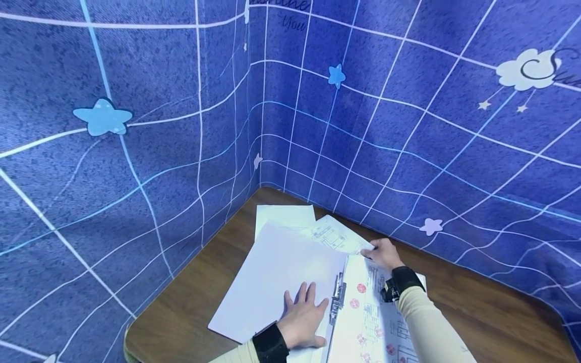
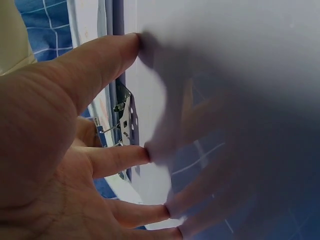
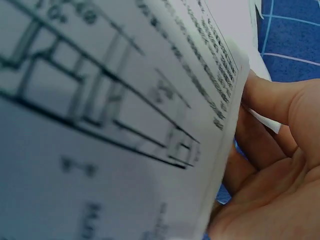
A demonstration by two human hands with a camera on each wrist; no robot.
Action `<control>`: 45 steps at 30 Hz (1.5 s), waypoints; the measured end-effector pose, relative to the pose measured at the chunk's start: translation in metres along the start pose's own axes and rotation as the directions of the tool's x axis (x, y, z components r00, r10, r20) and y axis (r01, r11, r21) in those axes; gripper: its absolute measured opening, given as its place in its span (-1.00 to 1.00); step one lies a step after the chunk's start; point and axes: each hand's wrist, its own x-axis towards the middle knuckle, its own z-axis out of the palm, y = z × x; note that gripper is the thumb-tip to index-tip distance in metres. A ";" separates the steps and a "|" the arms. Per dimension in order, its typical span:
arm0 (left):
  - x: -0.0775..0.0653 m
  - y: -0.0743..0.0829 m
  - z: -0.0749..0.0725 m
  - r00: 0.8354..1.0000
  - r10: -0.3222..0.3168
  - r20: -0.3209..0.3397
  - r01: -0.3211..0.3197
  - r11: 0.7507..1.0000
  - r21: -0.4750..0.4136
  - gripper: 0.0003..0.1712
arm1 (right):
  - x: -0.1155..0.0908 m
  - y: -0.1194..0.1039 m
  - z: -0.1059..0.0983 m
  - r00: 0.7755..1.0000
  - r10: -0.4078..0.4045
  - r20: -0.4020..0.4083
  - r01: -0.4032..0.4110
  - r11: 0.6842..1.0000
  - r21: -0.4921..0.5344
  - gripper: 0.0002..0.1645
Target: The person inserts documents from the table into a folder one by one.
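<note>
A folder lies spread out on the table, its pale inner cover (image 1: 272,282) to the left and a metal clip (image 1: 337,297) along the spine. My left hand (image 1: 303,318) rests on that cover beside the clip with fingers spread. In the left wrist view, the fingertips (image 2: 142,154) press on the glossy cover. Right of the clip are printed sheets (image 1: 358,322) with red stamps and line drawings. At their top edge my right hand (image 1: 385,254) pinches the paper. The right wrist view shows the printed paper (image 3: 125,115) raised at a slant, its edge between thumb and fingers.
Behind the folder lie a loose white sheet (image 1: 283,214) and a sheet with a drawing (image 1: 336,234), both partly covered. Brown wooden table (image 1: 495,322) extends to the right. Blue patterned curtains (image 1: 363,126) hang along the two far table edges and meet at the corner.
</note>
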 end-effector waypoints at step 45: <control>0.003 0.003 -0.001 1.000 -0.002 -0.006 0.002 1.000 -0.006 0.06 | -0.063 -0.079 -0.182 0.491 -0.252 -0.834 0.477 0.879 0.015 -0.83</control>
